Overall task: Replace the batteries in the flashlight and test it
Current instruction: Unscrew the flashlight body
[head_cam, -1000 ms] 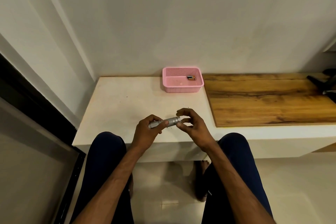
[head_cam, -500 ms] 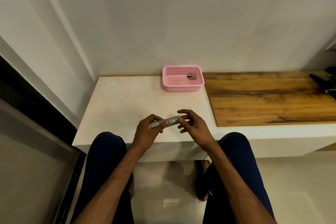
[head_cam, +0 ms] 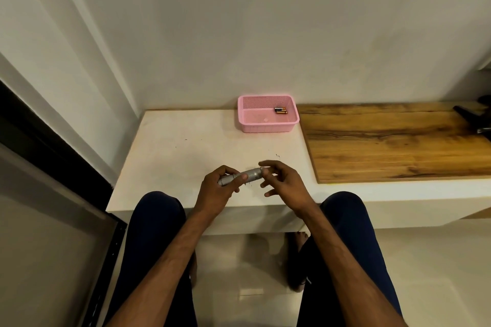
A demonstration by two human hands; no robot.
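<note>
A small silver flashlight point(head_cam: 248, 175) lies level just above the white table's near edge, held in my left hand point(head_cam: 218, 190), which wraps its left half. My right hand point(head_cam: 281, 180) meets the flashlight's right end with thumb and forefinger on that end, the other fingers spread; what the fingertips pinch is hidden. A pink plastic basket point(head_cam: 268, 126) stands at the back of the table with two dark batteries point(head_cam: 280, 110) in its far right corner.
The white table point(head_cam: 186, 151) runs to the wall behind. A raised wooden board point(head_cam: 393, 141) covers the right part, with a black object point(head_cam: 475, 119) at its far right. A dark-framed panel point(head_cam: 53, 194) stands to my left. My knees are under the table edge.
My right hand's fingers have shifted around the flashlight's right end, the lower fingers spreading out. The left hand and flashlight stay almost in place.
</note>
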